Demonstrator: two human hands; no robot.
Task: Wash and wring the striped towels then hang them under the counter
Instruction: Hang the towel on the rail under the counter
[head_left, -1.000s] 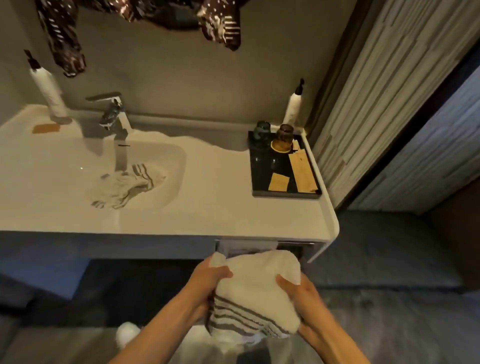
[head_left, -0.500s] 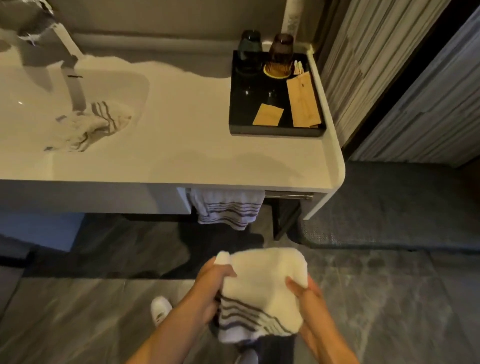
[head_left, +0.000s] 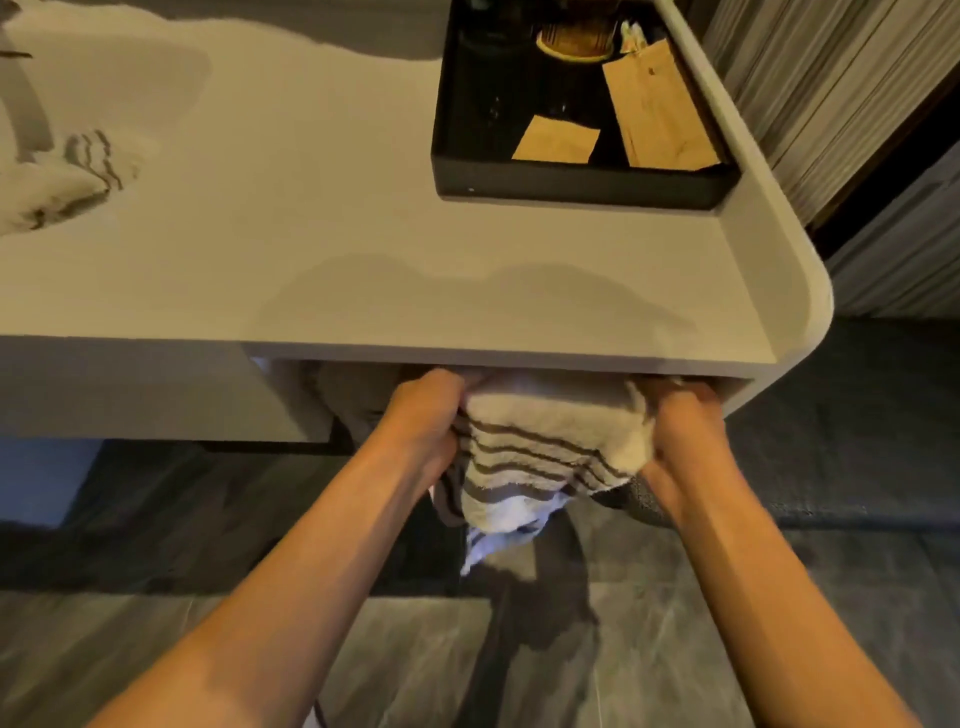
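**Body: two bare forearms, no sleeves**

Left hand (head_left: 426, 415) and right hand (head_left: 685, 431) were both bare. No gloves, rings, watch or bands showed. Forearms were uncovered right down to the frame's bottom edge. Rest of the person was out of shot.

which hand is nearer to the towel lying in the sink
Left. The left hand grips the held towel's sink-side end; the right hand is at the far end, farther from the sink towel.

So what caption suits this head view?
Both hands, left hand and right hand, grip a striped towel at the counter's underside.
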